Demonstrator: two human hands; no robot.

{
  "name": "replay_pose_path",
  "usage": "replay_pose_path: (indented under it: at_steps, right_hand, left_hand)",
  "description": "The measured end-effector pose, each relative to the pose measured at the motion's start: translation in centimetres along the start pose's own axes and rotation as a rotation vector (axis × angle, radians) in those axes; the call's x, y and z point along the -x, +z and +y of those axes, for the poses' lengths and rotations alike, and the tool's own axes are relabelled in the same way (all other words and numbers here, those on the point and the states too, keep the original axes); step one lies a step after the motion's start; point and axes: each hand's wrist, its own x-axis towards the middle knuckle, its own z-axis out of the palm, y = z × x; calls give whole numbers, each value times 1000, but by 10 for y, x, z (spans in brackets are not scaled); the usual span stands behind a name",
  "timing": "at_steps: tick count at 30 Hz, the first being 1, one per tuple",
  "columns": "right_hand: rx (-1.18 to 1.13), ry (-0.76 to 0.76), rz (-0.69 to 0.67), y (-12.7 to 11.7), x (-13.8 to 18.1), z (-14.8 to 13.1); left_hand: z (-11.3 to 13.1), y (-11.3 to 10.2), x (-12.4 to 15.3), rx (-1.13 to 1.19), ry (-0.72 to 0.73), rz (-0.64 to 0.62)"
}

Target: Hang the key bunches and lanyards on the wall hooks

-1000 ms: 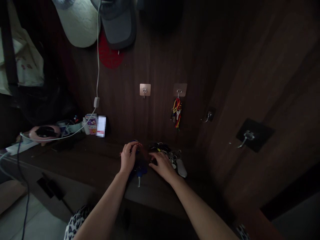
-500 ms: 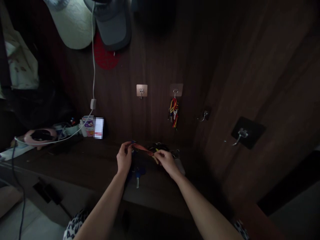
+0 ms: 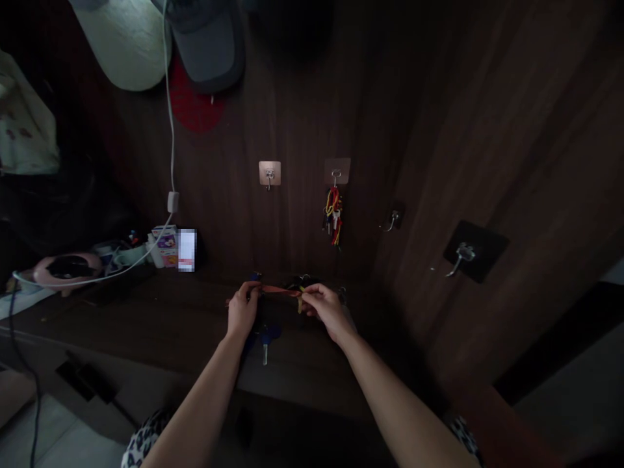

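A reddish-orange ribbon [image 3: 280, 290] stretches between my two hands, low over the dark wooden ledge. My left hand [image 3: 242, 309] pinches its left end, fingers closed. At the other end my right hand [image 3: 324, 307] grips it between thumb and fingertips, with a small yellowish piece [image 3: 299, 304] hanging there that is too dim to name. Below the ribbon, a key with a blue head [image 3: 266, 344] lies on the ledge near my left hand. Dark items and metal rings [image 3: 307, 279] sit behind my right hand, partly hidden by it.
A bunch of keys [image 3: 335, 218] with red and yellow cords hangs from a wall hook [image 3: 336, 173]. Other hooks [image 3: 270, 174] are on the panels. At left are small boxes [image 3: 166, 247], a lit screen [image 3: 186, 249], a pink object [image 3: 68, 268] and a white cable [image 3: 171, 149]. Caps [image 3: 207, 52] hang above.
The ribbon has become straighter and more level between my hands. My right hand has turned slightly, and the yellowish piece now hangs more upright. The whole view has shifted a little.
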Motion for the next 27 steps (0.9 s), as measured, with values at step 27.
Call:
replay_pose_path:
  at_steps: [27]
  right_hand:
    - [426, -365, -58, -3, -11, 18]
  left_hand:
    - [5, -5, -2, 5, -67, 127]
